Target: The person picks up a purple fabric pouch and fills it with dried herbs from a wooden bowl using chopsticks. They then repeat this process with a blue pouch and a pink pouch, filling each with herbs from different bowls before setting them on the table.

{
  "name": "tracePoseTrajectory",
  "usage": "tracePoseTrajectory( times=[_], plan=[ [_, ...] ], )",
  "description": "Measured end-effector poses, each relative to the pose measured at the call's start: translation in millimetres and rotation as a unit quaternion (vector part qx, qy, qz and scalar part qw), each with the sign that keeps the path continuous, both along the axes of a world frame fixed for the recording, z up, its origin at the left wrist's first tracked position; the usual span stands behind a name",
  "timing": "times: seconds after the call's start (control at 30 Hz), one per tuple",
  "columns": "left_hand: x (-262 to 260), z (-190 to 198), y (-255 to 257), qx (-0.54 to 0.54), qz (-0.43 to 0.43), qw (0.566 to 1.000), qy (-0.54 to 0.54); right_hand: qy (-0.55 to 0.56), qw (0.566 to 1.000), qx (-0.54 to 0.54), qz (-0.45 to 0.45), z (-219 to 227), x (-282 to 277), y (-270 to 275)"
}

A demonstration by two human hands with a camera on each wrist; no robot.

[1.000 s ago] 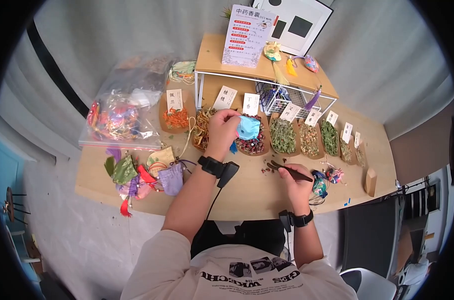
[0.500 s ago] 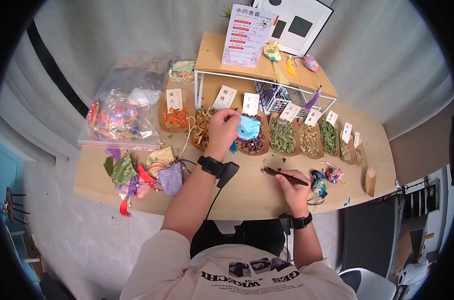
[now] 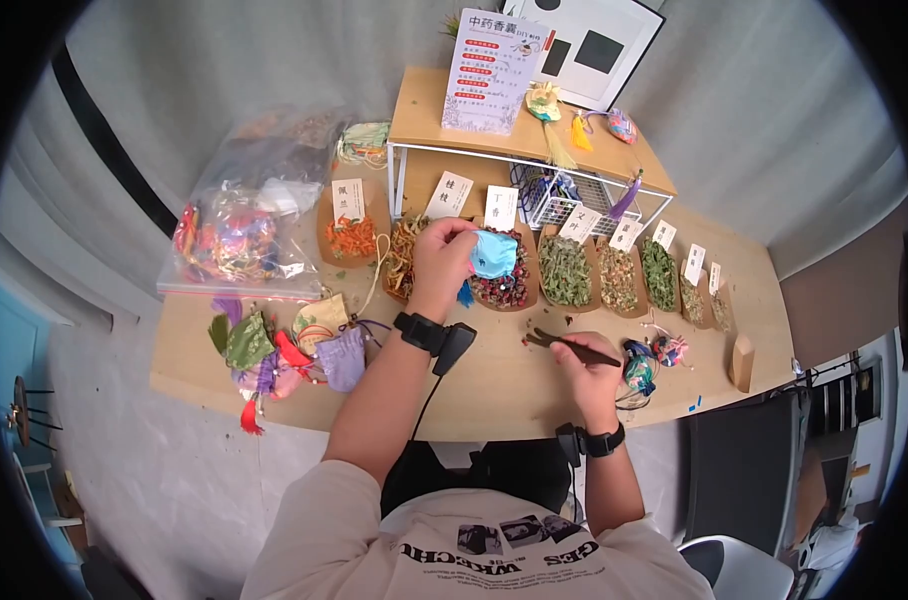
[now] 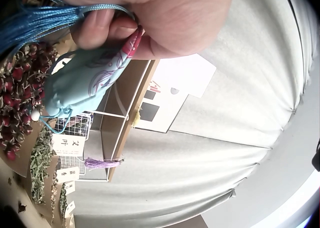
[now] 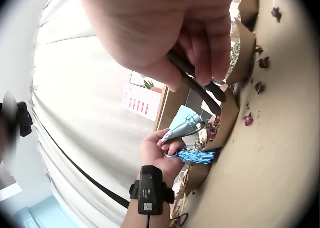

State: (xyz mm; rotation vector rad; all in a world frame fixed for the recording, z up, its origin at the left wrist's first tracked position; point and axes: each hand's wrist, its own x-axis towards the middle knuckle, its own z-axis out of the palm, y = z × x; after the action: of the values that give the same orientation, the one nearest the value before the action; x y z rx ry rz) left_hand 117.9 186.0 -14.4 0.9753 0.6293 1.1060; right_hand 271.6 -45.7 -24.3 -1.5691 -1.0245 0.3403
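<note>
My left hand [image 3: 442, 262] pinches a light blue drawstring pouch [image 3: 495, 256] by its pink-edged end, over the paper tray of dried rosebuds [image 3: 504, 292]. A blue tassel [image 5: 197, 156] hangs from the pouch, and white beads show on its cord in the left wrist view. Lower on the right, my right hand [image 3: 592, 378] grips dark tweezers [image 3: 586, 351] between thumb and fingers, with the tips apart and pointing left. Near those tips, several loose rosebuds [image 5: 248, 119] lie on the tabletop.
Labelled paper trays of dried herbs [image 3: 566, 275] stand in a row behind the hands. Fabric pouches [image 3: 274, 350] pile up at the left, below a clear plastic bag [image 3: 239, 230]. More sachets [image 3: 639, 368] lie beside the right hand. A wooden shelf [image 3: 414, 110] rises at the back.
The tweezers' tips came together low over the loose buds half a second ago and are apart again now. My left hand and the pouch have barely moved.
</note>
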Motion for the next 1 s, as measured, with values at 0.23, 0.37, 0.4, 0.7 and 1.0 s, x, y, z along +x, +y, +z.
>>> tracePoseTrajectory(
  times=[0.23,0.37,0.4,0.7,1.0],
  plan=[
    [2,-3,1,0.005,0.002,1.0,0.001,-0.046,0.998,-0.041,0.024,0,-11,-12],
    [1,-2,1,0.007,0.001,1.0,0.012,-0.021,0.999,-0.036,0.026,-8,-9,-11],
    [1,-2,1,0.008,0.001,1.0,0.015,-0.018,0.999,-0.033,0.027,-9,-8,-10],
    [1,-3,3,-0.005,0.004,1.0,-0.01,-0.023,1.0,-0.004,0.004,-9,-28,20],
    [0,-4,2,0.007,0.004,1.0,0.004,-0.038,0.998,0.005,-0.042,-20,-53,42]
  ],
)
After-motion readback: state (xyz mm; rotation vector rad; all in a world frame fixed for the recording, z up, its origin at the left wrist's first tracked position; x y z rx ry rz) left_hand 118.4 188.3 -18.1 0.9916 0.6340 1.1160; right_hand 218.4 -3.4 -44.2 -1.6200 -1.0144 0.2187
